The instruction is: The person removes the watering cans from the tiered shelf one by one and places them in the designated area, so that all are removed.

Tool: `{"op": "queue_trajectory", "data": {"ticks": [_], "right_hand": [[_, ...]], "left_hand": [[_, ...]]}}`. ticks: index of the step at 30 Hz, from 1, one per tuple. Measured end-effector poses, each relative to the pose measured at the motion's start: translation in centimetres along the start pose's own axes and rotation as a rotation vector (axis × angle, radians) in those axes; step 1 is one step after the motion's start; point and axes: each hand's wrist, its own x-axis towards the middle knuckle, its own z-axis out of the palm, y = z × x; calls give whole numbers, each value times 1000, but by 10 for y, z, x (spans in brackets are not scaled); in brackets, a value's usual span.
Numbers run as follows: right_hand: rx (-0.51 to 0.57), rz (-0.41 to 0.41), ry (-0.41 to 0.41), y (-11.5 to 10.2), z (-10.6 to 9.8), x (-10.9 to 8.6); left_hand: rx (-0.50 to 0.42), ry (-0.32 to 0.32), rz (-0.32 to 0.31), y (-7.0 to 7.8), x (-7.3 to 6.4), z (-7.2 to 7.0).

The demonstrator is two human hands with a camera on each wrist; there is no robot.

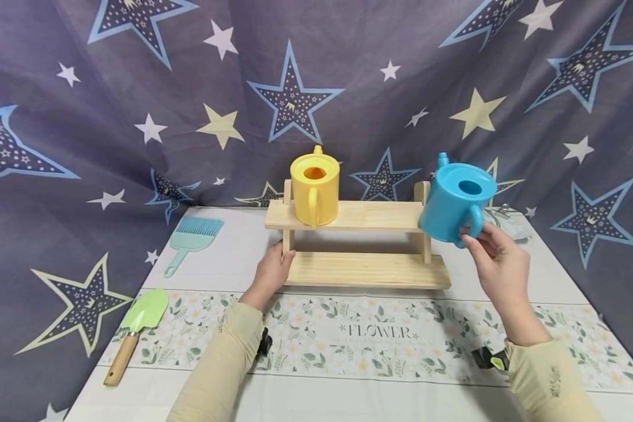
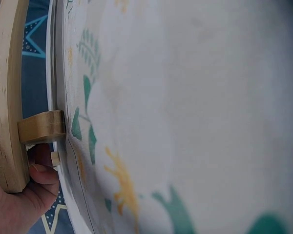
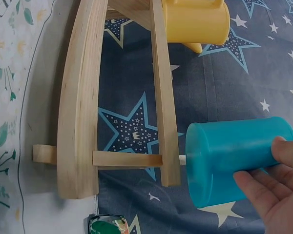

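A two-tier wooden shelf [image 1: 369,271] stands on the table. On the left part of its upper board sits a yellow watering can [image 1: 328,196], upright, spout pointing back. My left hand [image 1: 272,271] grips the shelf's left side support, low down; in the left wrist view its fingers [image 2: 44,175] curl beside the wood. With my right hand [image 1: 502,265] I hold a blue watering can [image 1: 443,202] by its handle at the upper board's right end. That can tilts slightly. The right wrist view shows a narrow gap between the blue can's base [image 3: 198,165] and the board.
To the left lie a light-blue dustpan-like brush [image 1: 194,234] and a green trowel [image 1: 145,310] with a wooden handle. A small packet [image 1: 514,225] lies behind my right hand. A floral cloth strip [image 1: 316,346] crosses the table, and a star-patterned curtain [image 1: 348,70] hangs behind.
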Motion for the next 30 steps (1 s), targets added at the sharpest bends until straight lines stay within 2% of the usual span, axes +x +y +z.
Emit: {"op": "queue_trajectory", "data": {"ticks": [6,15,30], "right_hand": [[18,11,16,1,-7,-2],[-11,10,56,5,-18,-5],[-61,76,98,16,-37,-12]], "left_hand": [[4,2,6,-1,-1,1],[2,3,6,-1,0,1],[7,-13,-15,-1,0,2]]}}
